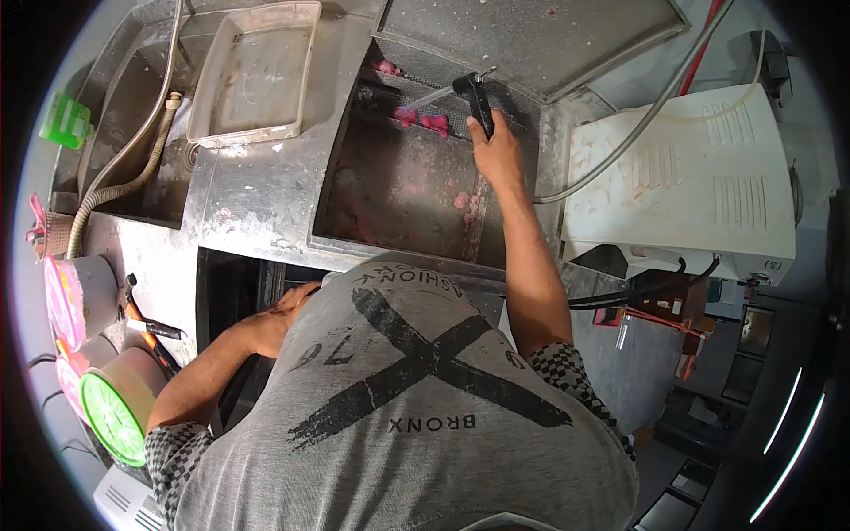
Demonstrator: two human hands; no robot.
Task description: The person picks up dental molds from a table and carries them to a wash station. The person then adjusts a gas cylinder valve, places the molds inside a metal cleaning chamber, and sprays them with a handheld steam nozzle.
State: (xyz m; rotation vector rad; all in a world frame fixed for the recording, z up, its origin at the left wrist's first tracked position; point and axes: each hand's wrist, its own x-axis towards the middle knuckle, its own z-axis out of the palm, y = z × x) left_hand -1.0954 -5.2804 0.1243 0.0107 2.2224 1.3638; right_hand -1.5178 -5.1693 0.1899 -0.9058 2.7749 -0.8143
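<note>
My right hand (498, 157) is wrapped around the black handle of a spray gun (481, 108), over the back right of a recessed metal basin (398, 195). A pale streak like a jet runs left from its nozzle. Bright pink pieces (434, 124) lie on a perforated metal ledge (434, 87) at the basin's back, left of the gun. My left hand (282, 317) rests low by the counter's front edge, beside a dark opening (232, 292). Its visible fingers look stretched out, holding nothing I can see; their tips are partly hidden by the grey shirt.
A raised metal lid (531, 40) stands behind the basin. A white vented machine (682, 177) is at right, with a grey hose (633, 137) passing in front. A clear plastic tray (257, 75) sits beside a sink (142, 133); lidded buckets (115, 403) stand at left.
</note>
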